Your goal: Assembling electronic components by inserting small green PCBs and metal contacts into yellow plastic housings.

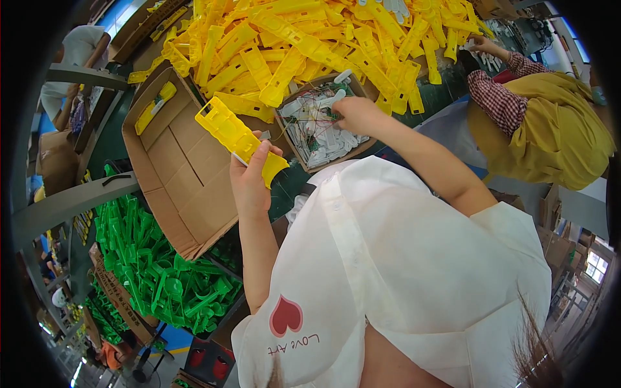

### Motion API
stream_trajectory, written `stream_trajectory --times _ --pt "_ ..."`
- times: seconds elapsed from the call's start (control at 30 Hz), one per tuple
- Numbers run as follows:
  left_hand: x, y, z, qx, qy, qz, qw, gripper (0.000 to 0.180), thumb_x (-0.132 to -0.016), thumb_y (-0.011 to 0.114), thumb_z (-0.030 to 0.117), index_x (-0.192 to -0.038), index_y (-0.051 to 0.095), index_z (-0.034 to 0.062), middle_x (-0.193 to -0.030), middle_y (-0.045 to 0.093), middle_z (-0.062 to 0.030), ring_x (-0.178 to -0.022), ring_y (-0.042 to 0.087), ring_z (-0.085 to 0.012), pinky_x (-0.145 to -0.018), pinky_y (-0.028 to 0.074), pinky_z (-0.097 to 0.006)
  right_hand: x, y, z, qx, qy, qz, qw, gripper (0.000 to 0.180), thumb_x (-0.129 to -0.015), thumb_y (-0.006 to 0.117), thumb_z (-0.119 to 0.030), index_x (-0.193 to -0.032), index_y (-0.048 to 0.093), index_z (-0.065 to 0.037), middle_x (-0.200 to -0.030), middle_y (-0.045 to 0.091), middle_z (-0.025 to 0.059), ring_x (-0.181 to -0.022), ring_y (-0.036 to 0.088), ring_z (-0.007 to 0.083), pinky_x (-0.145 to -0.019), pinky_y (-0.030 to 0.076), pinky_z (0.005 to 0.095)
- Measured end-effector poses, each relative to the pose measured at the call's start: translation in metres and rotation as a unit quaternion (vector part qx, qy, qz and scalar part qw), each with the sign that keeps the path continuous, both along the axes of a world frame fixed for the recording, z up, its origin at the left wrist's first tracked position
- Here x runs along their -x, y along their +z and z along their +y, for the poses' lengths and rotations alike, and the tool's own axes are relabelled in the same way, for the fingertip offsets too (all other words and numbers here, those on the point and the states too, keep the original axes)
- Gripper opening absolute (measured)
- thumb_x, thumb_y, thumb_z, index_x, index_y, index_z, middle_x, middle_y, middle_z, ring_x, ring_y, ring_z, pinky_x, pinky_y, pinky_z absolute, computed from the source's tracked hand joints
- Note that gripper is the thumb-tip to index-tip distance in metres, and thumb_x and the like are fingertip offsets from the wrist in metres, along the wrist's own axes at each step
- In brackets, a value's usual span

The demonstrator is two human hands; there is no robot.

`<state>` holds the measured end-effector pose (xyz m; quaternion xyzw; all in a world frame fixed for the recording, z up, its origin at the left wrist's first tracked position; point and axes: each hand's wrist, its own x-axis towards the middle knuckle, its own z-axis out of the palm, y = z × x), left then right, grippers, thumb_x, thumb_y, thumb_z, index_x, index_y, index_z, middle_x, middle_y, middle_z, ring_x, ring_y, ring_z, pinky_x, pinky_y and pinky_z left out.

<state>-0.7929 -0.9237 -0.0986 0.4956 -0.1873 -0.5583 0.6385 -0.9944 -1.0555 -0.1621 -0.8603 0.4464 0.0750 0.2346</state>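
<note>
Gripping a yellow plastic handle part (240, 138) in left hand (251, 182) mid-frame; right hand (358, 115) pinching white wired components (326, 134) inside small cardboard box (292, 149).

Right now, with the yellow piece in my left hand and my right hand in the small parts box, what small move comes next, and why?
Probably close the right hand on one white part and lift it out of the small box, since the left hand holds the yellow piece up close beside that box.

a long yellow plastic housing (238, 138) slants up-left from the palm, beside a small box of white wired parts (321, 126).
</note>
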Motion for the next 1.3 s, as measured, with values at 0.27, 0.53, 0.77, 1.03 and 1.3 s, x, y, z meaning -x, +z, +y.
stream_trajectory --times 0.27,0.53,0.77,1.03,1.3 --pt "0.004 0.005 0.007 0.01 -0.031 -0.043 0.999 0.029 -0.075 0.06 0.006 -0.101 0.047 0.0013 -0.083 0.054 -0.0057 -0.074 0.056 -0.0155 -0.066 0.045 -0.027 -0.003 0.059 -0.004 -0.333 -0.148 -0.322 0.874 0.024 -0.078 0.06 -0.027 -0.074 0.056 -0.003 -0.061 0.054 0.0011 -0.054 0.05 0.008 -0.05 0.039 0.02" --pt "0.044 0.026 -0.009 0.094 -0.049 -0.31 0.945 0.036 -0.068 0.07 0.007 -0.095 0.048 -0.0014 -0.082 0.055 -0.0048 -0.073 0.053 -0.0108 -0.064 0.042 -0.022 -0.03 0.085 0.015 -0.408 -0.318 -0.441 0.733 0.027 -0.078 0.061 -0.029 -0.068 0.05 -0.006 -0.055 0.05 0.001 -0.043 0.047 0.0061 -0.037 0.034 0.018" --pt "0.042 0.008 -0.027 0.11 0.073 -0.428 0.894 0.022 -0.071 0.064 0.008 -0.088 0.053 0.0003 -0.075 0.06 -0.01 -0.066 0.058 -0.0186 -0.061 0.044 -0.027 -0.039 0.085 0.02 -0.432 -0.321 -0.494 0.683 0.022 -0.082 0.055 -0.023 -0.074 0.055 -0.002 -0.065 0.057 0.0069 -0.042 0.044 0.0074 -0.037 0.032 0.0186" --pt "-0.013 0.056 -0.04 0.097 0.145 -0.361 0.916 0.016 -0.073 0.062 0.002 -0.086 0.055 -0.0013 -0.079 0.058 -0.0042 -0.069 0.055 -0.0096 -0.064 0.044 -0.022 -0.042 0.087 -0.015 0.089 -0.182 -0.363 0.909 0.027 -0.084 0.049 -0.027 -0.072 0.055 -0.004 -0.062 0.055 0.0017 -0.055 0.051 0.0119 -0.051 0.04 0.0245" --pt "-0.016 0.075 -0.033 0.096 -0.012 -0.387 0.917 0.022 -0.07 0.065 0.002 -0.088 0.053 0.0004 -0.078 0.059 -0.0034 -0.069 0.055 -0.0093 -0.062 0.045 -0.022 -0.073 0.109 0.009 -0.152 -0.048 -0.541 0.826 0.024 -0.084 0.052 -0.026 -0.088 0.05 -0.002 -0.077 0.057 0.004 -0.072 0.055 0.0128 -0.064 0.044 0.0254"
